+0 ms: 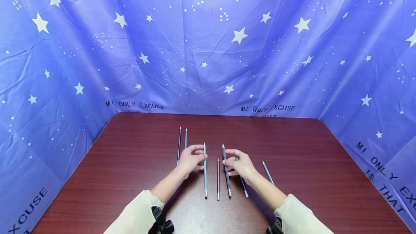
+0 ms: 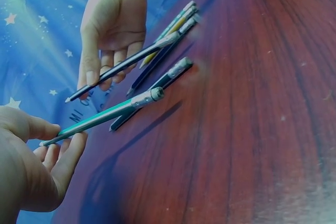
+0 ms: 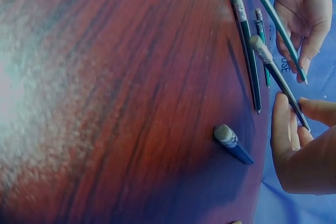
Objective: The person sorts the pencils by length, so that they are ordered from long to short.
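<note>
The left hand (image 1: pixel 190 160) pinches a teal pencil (image 1: pixel 205 176) between thumb and fingers, its tip pointing away and its eraser end toward the body. Facing it, the right hand (image 1: pixel 242 165) pinches a dark blue pencil (image 1: pixel 227 176) the same way. Both pencils look raised off the table in the left wrist view, where the teal one (image 2: pixel 100 116) and the dark one (image 2: pixel 126 63) slant over the wood. Between the hands a dark pencil (image 1: pixel 218 180) lies on the table.
Left of the left hand lie a dark blue pencil (image 1: pixel 179 145) and a teal pencil (image 1: pixel 186 138). A blue pencil (image 1: pixel 243 187) lies partly under the right hand, a green one (image 1: pixel 268 172) beyond that forearm. A starry blue curtain (image 1: pixel 208 46) surrounds the reddish-brown table (image 1: pixel 130 161).
</note>
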`<state>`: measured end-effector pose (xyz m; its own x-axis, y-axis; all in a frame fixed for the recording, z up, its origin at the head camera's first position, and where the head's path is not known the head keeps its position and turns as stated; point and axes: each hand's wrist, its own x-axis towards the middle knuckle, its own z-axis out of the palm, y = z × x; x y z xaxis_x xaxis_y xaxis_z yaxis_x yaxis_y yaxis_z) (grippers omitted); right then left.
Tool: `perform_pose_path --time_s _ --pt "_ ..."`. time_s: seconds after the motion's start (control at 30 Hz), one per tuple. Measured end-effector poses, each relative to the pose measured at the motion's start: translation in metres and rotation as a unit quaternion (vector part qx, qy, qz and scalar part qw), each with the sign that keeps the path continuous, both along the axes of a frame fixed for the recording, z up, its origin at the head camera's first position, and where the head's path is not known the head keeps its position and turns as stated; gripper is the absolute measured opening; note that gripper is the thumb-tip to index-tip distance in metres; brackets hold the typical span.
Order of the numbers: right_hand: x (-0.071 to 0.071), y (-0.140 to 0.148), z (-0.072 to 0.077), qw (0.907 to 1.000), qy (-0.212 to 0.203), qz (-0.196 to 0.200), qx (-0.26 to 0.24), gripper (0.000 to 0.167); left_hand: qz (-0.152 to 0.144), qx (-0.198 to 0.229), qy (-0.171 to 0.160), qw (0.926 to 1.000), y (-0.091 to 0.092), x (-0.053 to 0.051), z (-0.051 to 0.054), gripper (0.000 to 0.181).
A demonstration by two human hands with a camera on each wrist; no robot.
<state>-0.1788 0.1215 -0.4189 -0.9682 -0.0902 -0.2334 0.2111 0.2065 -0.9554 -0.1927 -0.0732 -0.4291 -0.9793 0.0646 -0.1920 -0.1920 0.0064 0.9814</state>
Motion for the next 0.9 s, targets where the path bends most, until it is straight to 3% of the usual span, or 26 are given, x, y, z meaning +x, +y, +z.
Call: perform_pose_path --time_s 0.63,0.9 --pt "0.001 0.002 -0.001 1.0 -0.002 -0.007 -0.004 0.045 0.038 -0.032 0.03 0.9983 -0.013 -0.032 0.021 0.042" --pt "0.001 0.003 -0.003 0.9999 -0.002 -0.007 -0.014 0.046 0.06 -0.035 0.027 0.9972 -0.016 -0.049 0.025 0.041"
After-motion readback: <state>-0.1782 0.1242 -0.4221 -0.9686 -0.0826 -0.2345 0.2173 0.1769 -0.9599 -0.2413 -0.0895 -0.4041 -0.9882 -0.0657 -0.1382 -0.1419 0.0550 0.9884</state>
